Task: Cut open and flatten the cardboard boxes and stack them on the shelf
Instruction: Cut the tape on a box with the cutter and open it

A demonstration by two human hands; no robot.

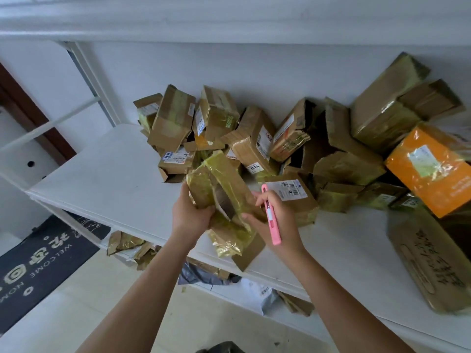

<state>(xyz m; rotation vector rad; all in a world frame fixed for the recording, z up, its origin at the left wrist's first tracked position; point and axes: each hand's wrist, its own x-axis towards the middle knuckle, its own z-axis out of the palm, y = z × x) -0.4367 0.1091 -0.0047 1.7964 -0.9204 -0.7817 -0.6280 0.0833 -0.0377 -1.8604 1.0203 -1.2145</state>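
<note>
Left hand (190,214) grips the taped box (224,207) above the shelf (107,184) edge, right hand (274,215) holds the pink cutter (270,215) against it; advise slitting the remaining tape away from the left fingers, then pressing flat
</note>
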